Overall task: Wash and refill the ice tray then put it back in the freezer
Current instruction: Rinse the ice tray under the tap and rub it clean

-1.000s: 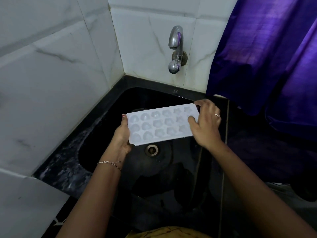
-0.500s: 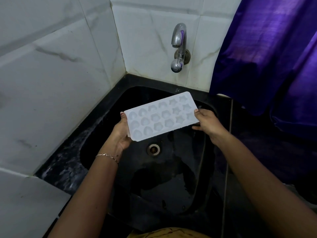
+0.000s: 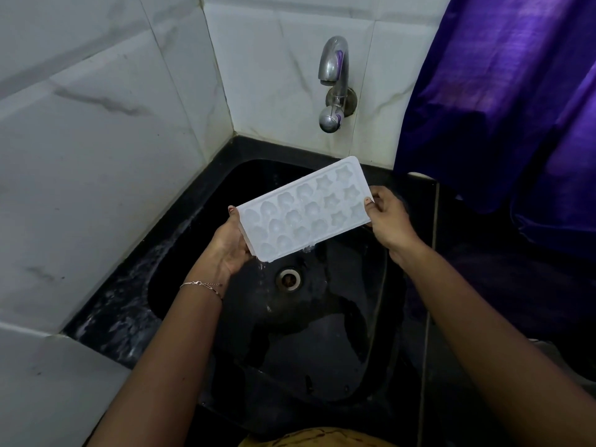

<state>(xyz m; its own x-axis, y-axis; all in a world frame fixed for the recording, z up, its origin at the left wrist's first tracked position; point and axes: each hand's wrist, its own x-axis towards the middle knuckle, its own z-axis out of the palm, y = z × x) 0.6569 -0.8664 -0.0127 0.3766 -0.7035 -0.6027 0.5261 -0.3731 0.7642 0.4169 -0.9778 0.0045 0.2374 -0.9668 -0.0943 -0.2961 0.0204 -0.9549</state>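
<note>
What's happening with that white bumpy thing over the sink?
A person holds a white ice tray over the black sink, the left hand gripping one short end and the right hand pinching the other. The tray is tilted, with the left hand's end lower, and water seems to drip off that low edge toward the drain. No water shows coming from the tap.

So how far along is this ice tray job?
Looks rinsed: water drips off the ice tray. In hand: the left hand and right hand hold it tilted over the sink. Left: refilling at the tap, not running, then the freezer.
</note>
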